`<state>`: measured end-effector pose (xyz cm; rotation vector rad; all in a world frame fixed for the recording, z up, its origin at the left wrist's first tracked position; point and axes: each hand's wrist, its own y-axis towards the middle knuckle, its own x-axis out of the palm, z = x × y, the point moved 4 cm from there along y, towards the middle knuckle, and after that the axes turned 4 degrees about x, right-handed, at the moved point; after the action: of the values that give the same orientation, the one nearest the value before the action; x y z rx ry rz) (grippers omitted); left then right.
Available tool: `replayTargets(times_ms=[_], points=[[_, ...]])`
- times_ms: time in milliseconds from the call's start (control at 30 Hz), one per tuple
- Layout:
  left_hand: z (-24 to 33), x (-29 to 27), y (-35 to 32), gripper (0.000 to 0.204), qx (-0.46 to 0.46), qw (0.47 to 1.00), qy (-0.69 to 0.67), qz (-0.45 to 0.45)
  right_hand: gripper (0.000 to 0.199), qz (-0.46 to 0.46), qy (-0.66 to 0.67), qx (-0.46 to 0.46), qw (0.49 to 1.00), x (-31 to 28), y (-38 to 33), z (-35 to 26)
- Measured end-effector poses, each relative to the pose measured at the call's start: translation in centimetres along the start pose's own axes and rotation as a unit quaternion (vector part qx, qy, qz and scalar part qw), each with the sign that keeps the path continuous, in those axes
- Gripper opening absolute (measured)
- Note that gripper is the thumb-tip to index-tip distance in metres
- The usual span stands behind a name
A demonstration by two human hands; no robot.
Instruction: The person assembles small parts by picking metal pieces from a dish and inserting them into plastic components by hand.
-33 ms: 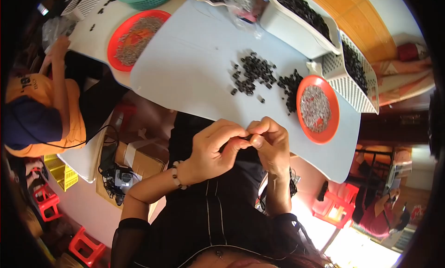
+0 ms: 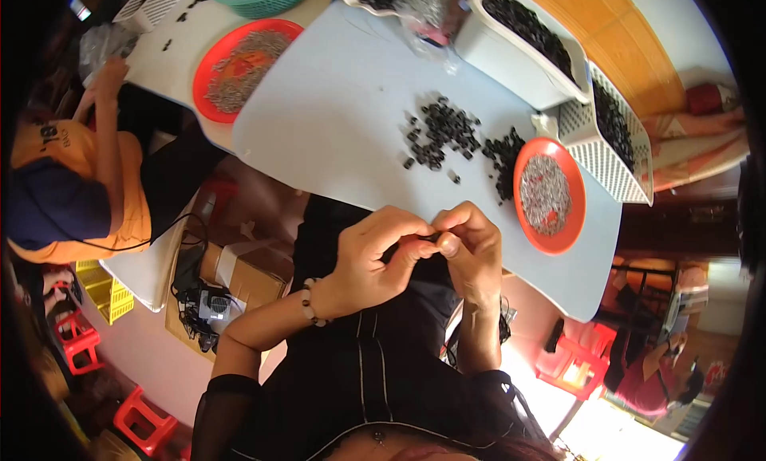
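My left hand [image 2: 375,262] and my right hand [image 2: 475,254] meet just off the table's near edge, in front of my lap. Both are closed in fingertip pinches on one small dark piece [image 2: 435,237], mostly covered by the fingers. It resembles the small black parts [image 2: 440,134] heaped on the pale blue table [image 2: 319,118]. A second heap of black parts [image 2: 501,162] lies against a red-orange plate [image 2: 581,198], right of my hands. That plate holds many thin silvery metal pins [image 2: 544,190].
A white bin [image 2: 499,62] and a perforated white basket [image 2: 578,126], both with black parts, stand at the far right. Another red plate [image 2: 199,82] of pins and a green basket [image 2: 263,5] sit far left. A person in orange [image 2: 132,198] works at left; red stools [image 2: 144,421] stand behind.
The whole view has shifted slightly, with the table and plates sitting a little lower and further right. My hands keep the same pinch, the fingers only slightly moved.
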<state>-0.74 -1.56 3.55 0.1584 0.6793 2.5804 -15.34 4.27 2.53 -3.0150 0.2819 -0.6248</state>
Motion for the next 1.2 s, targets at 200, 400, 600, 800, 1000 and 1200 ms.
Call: replayTargets(times_ms=[200,400,600,800,1000,1200], points=[[0.0,-0.9,0.4,0.013,-0.067,0.993,-0.09,0.043,0.012,0.011,-0.112,-0.036,0.993,2.0,1.0,-2.7],[1.2,-2.3,0.8,0.017,-0.121,0.982,-0.14,0.034,0.013,-0.036,-0.121,-0.061,0.99,2.7,2.1,-3.2],[0.1,-2.2,0.4,0.018,-0.138,0.973,-0.181,0.044,0.016,-0.062,-0.136,-0.047,0.988,3.0,2.3,-3.5],[-1.0,-1.3,0.3,0.016,-0.175,0.957,-0.226,0.047,0.018,-0.016,-0.203,-0.101,0.974,2.0,2.0,-3.6],[-1.3,-0.4,0.6,0.016,-0.18,0.958,-0.221,0.017,0.014,0.039,-0.057,-0.032,0.997,0.2,1.1,-3.8],[-2.2,0.8,0.6,0.014,-0.141,0.974,-0.178,-0.012,0.015,0.006,0.033,0.019,0.999,-2.4,0.5,-1.3]])
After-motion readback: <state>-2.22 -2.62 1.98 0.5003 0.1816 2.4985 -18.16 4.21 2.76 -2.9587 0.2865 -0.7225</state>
